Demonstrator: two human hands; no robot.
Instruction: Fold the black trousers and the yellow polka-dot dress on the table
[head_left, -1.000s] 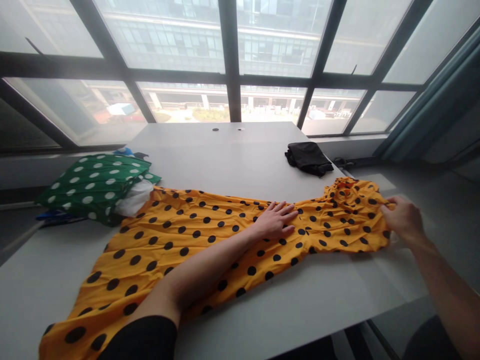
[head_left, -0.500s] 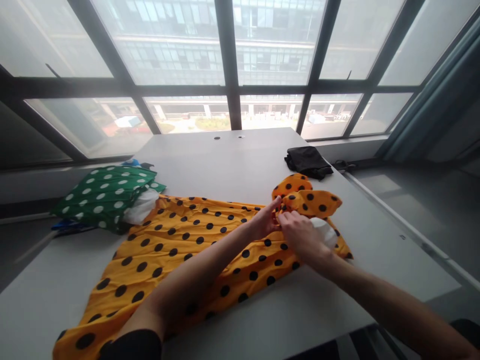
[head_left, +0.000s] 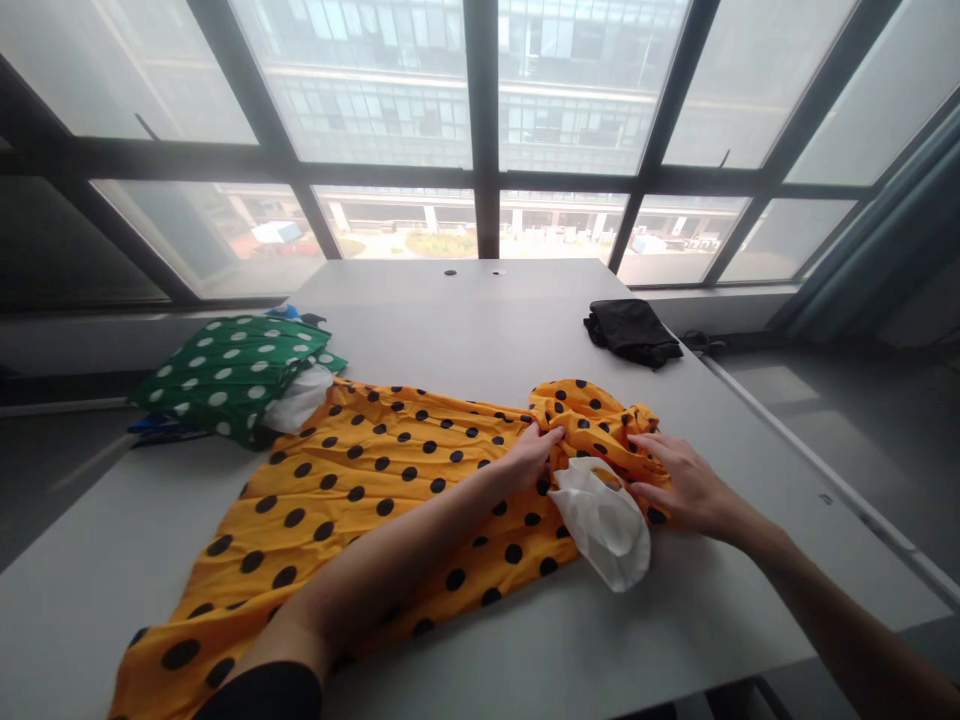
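dress [head_left: 360, 490]: flat on table [head_left: 465, 320], top end folded back at waist, white lining [head_left: 604, 520] showing | left hand [head_left: 529, 458]: pinching the fold | right hand [head_left: 686, 485]: open, pressing bunched top | progress: first fold in, skirt unfolded

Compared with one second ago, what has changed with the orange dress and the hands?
The top end of the orange dress was folded over from the right toward the middle, exposing its white lining. The right hand let go of the far edge and now presses flat on the fold; the left hand pinches there. The green dotted cloth and black cloth stayed.
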